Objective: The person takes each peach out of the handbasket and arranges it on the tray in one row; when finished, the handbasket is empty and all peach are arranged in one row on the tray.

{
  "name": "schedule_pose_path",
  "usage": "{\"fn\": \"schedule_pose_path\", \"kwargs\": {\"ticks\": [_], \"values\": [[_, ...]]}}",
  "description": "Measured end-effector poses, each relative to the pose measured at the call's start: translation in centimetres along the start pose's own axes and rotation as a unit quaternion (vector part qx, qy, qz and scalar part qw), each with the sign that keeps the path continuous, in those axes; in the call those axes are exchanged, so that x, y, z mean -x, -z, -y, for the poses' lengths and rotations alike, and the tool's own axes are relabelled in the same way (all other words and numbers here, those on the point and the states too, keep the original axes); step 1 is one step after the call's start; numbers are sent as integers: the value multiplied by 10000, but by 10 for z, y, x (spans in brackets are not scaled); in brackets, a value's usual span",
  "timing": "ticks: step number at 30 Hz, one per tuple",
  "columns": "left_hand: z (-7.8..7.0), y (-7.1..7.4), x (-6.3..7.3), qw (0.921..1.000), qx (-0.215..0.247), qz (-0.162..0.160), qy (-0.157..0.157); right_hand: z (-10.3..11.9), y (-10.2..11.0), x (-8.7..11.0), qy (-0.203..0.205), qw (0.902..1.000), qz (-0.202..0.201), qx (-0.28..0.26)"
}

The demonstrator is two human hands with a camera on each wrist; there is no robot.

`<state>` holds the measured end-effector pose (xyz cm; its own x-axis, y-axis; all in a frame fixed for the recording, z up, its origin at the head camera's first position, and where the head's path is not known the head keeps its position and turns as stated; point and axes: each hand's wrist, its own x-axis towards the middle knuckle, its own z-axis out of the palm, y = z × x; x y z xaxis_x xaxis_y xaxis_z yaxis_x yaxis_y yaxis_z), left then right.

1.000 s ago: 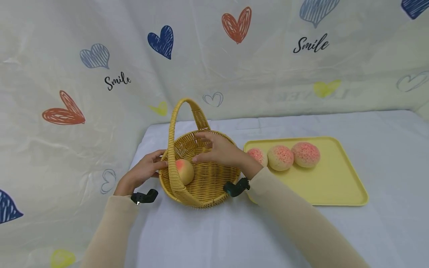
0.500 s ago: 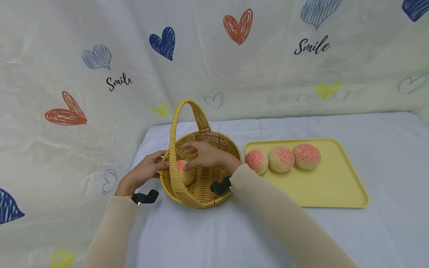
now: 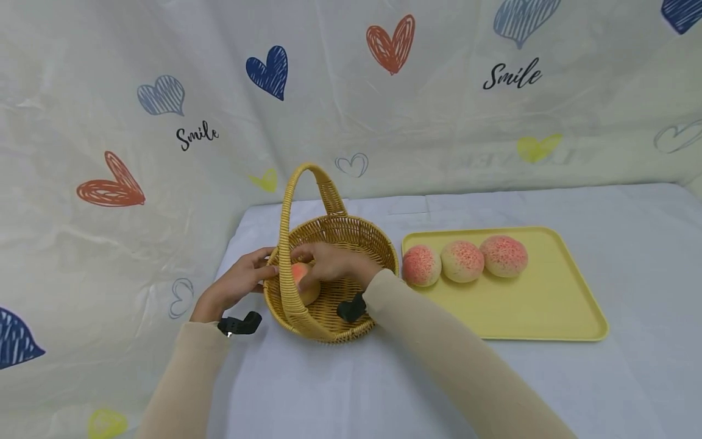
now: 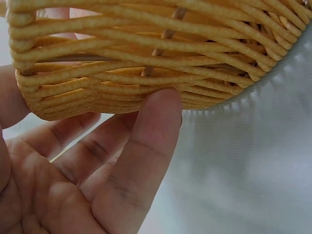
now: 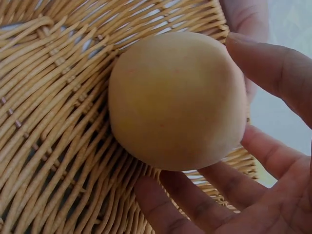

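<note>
Inside a yellow wicker basket (image 3: 378, 244) with a tall arched handle lies a pale yellow peach (image 5: 178, 102) with a pink blush, against the left wall. My right hand (image 3: 331, 265) reaches into the basket and holds this peach, thumb on one side and fingers beneath on the other, as the right wrist view shows. My left hand (image 3: 241, 280) grips the basket's left side by the foot of the handle. In the left wrist view, a fingertip (image 4: 163, 105) presses the woven wall from outside, and other fingers are partly hidden behind it.
Right of the basket stands a yellow tray (image 3: 548, 311) bearing a row of three pink-speckled peaches (image 3: 462, 261) near its far left. A white cloth (image 3: 647, 256) covers the table. Behind hangs a pale curtain (image 3: 329, 110) printed with hearts.
My right hand has moved left and down inside the basket, from above its middle onto the peach, and has taken hold of it. My left hand stays at the basket's side.
</note>
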<state>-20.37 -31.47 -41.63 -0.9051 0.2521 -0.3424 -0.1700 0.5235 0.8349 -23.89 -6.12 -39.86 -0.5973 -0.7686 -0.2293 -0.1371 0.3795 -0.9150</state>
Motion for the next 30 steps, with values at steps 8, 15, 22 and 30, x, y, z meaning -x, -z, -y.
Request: {"fn": "schedule_pose_path", "kwargs": {"ticks": [8,15,22,30], "values": [[0,-1,-1,10000,9,-3,-21,-5,-5,-5,1,9993,137,-339],[0,-2,-1,10000,-8,-27,-7,-8,-9,-9,-156,9995,15,-284],[0,-3,-2,10000,5,-75,27,-10,-12,-12,-172,9995,-50,-251],[0,-2,-1,10000,19,-32,19,-9,-13,-10,-128,9995,-181,-220]]}}
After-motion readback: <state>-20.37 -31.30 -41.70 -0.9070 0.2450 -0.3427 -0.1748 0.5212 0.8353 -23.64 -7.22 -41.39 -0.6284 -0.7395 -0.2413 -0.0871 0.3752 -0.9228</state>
